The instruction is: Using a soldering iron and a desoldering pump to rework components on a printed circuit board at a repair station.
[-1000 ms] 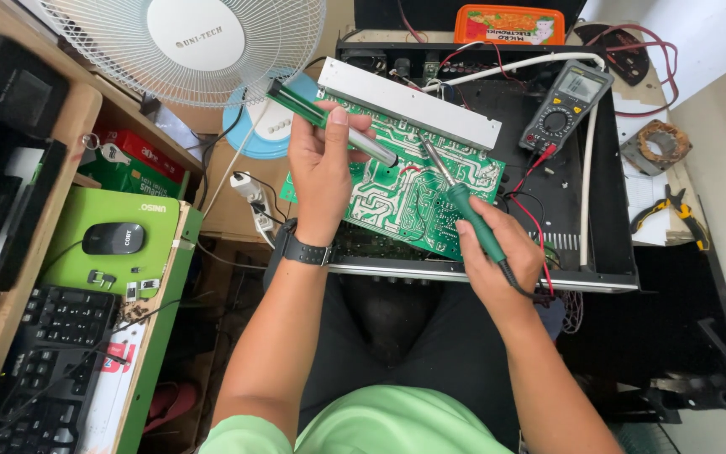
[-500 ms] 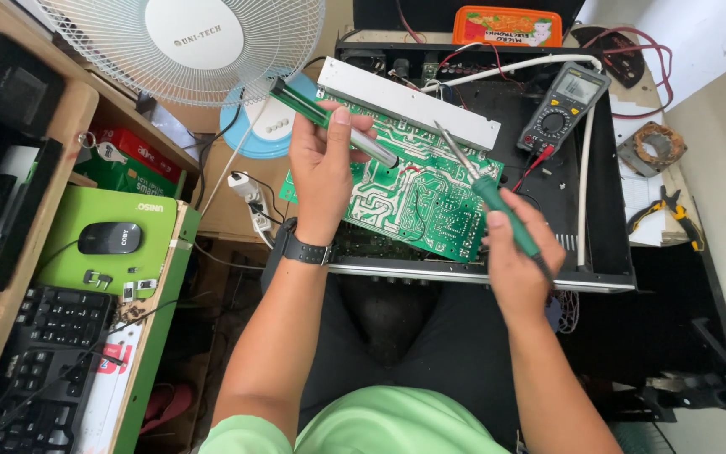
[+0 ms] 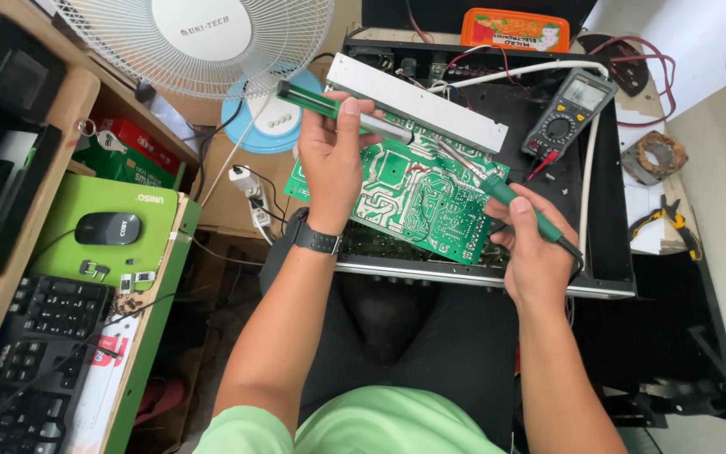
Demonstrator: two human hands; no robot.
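A green circuit board (image 3: 418,202) is tilted up out of an open black metal chassis (image 3: 607,252), its solder side facing me. My left hand (image 3: 334,164), with a black watch on the wrist, holds a green and silver desoldering pump (image 3: 342,111) above the board's upper left part. My right hand (image 3: 535,248) grips a green-handled soldering iron (image 3: 510,197); its metal tip rests on the board near the top middle. A long white metal heat sink (image 3: 418,101) runs along the board's far edge.
A grey multimeter (image 3: 569,113) with red and black leads lies on the chassis at right. A white fan (image 3: 199,38) stands at upper left. A green box with a mouse (image 3: 107,227), a keyboard (image 3: 31,345), a power strip (image 3: 249,189), pliers (image 3: 674,223) and an orange box (image 3: 514,29) surround the work.
My right hand has drawn back toward the lower right along the iron's handle, while the tip stays on the board. My left hand with the pump has barely moved.
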